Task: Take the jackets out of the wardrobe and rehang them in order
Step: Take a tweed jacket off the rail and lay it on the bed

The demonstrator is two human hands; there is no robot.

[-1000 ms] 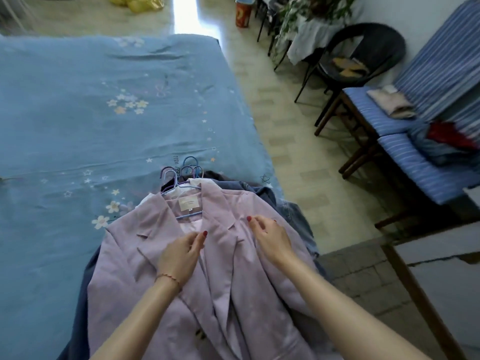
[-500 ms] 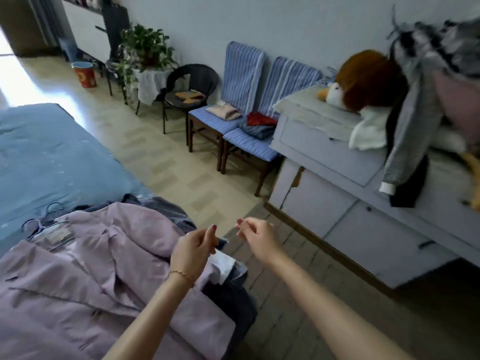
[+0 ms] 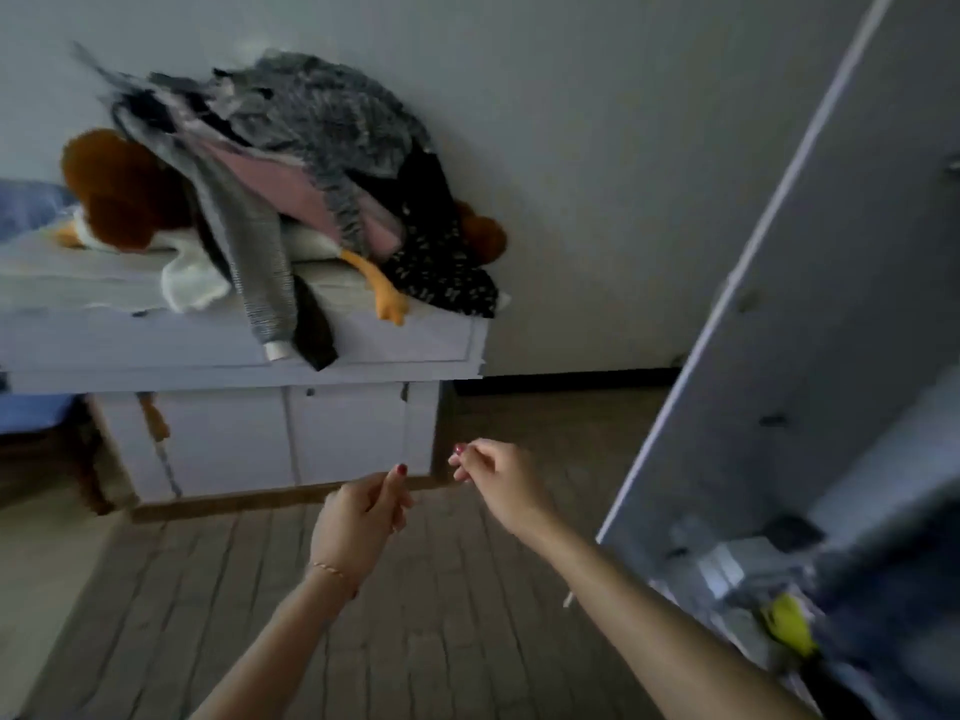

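My left hand [image 3: 361, 517] and my right hand [image 3: 496, 478] hover side by side above the floor, fingers loosely curled, nothing in either. At the right stands the wardrobe's open door [image 3: 810, 304]. Past its lower edge, blurred dark garments [image 3: 883, 589] and a yellow-green item [image 3: 787, 623] show inside the wardrobe. My right hand is the nearer one to the door. The lilac jacket and the bed are out of view.
A white cabinet [image 3: 234, 350] stands against the wall at the left. On top lie a heap of grey, pink and black clothes [image 3: 311, 137] and a brown plush toy [image 3: 119, 189]. Tiled floor [image 3: 441, 641] stretches between the cabinet and the wardrobe.
My view has swung right from the bed to the cabinet and the wardrobe door. Both hands left the lilac jacket and now hang in the air holding nothing.
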